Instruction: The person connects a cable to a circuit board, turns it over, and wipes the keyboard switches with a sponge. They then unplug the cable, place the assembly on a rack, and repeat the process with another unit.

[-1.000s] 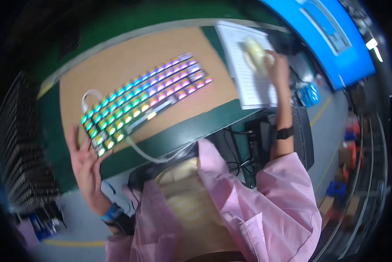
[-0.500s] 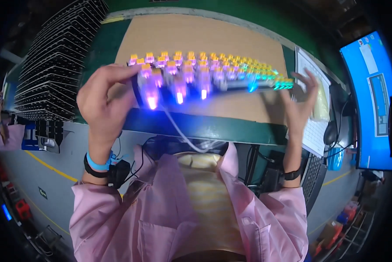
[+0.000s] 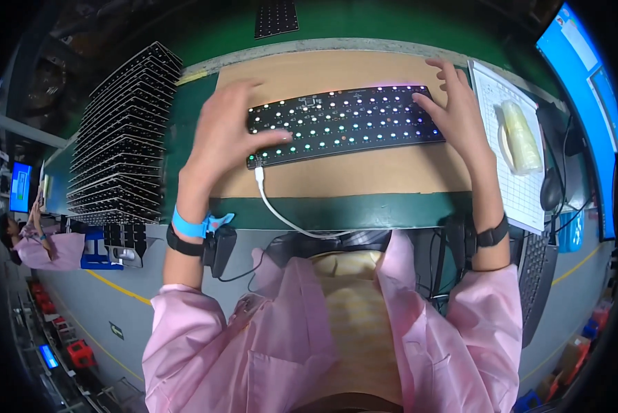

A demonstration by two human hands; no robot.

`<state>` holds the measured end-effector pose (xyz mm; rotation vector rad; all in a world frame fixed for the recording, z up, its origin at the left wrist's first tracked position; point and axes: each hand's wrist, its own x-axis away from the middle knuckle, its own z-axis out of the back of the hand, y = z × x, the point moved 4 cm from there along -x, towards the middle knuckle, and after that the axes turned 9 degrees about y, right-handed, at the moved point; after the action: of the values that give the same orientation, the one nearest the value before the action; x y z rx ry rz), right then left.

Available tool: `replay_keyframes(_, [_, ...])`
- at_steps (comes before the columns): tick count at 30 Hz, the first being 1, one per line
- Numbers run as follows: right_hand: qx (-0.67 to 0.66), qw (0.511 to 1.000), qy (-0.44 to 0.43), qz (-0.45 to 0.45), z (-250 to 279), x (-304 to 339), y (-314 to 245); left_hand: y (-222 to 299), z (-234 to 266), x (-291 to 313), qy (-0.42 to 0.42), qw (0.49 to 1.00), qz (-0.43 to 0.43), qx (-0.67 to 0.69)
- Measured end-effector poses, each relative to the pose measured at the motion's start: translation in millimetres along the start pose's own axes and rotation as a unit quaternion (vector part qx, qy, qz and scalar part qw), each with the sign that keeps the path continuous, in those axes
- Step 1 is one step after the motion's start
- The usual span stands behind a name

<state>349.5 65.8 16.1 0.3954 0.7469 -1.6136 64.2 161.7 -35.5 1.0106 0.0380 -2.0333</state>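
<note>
A long black keyboard circuit board [image 3: 343, 126] lies slightly tilted on a brown mat, its face dotted with rows of small lit lights, white, green and bluish. A white cable [image 3: 260, 184] plugs into its near left corner and loops down toward my lap. At its left end is my left hand [image 3: 225, 131], a little blurred, with the thumb stretched over the board and the fingers spread. Over the right end hovers or rests my right hand [image 3: 464, 117], thumb and fingers apart; whether it touches the board I cannot tell.
Stacked black boards [image 3: 126, 131] rise at the left. On the right lie a white gridded sheet [image 3: 508, 186] with a pale wrapped roll [image 3: 522, 138], a mouse [image 3: 551, 189] and a keyboard [image 3: 535, 265], near a monitor [image 3: 584, 89]. Another person [image 3: 47, 248] sits at far left.
The board, held up and tilted with its yellow-topped, glowing switches showing, now lies on the mat with its flat, light-dotted side up. Both hands have opened around its ends.
</note>
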Motion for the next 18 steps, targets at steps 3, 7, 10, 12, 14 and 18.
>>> replay_keyframes(3, [-0.083, 0.996, 0.035, 0.020, 9.7, 27.1, -35.9, 31.8, -21.0, -7.1, -0.161, 0.943, -0.237, 0.169])
replay_keyframes(7, [-0.194, 0.976, 0.085, -0.043, 16.0, 64.1, -54.2, 35.5, -24.6, -15.9, -0.220, 0.937, -0.254, 0.097])
replay_keyframes(10, [-0.252, 0.963, 0.065, -0.069, 12.7, 78.8, -67.5, 46.9, -2.8, -23.9, -0.185, 0.956, -0.213, 0.080])
replay_keyframes(12, [-0.309, 0.947, -0.012, -0.085, 7.7, 85.3, -81.6, 56.6, 8.1, -25.4, -0.165, 0.965, -0.190, 0.071])
replay_keyframes(14, [-0.453, 0.859, -0.159, -0.179, -16.1, 87.2, -97.1, 66.6, 19.2, -30.7, -0.053, 0.989, -0.136, 0.040])
replay_keyframes(18, [-0.494, 0.825, -0.248, -0.117, -29.8, 80.2, -130.8, 92.5, 25.6, -23.3, 0.045, 0.996, -0.065, 0.037])
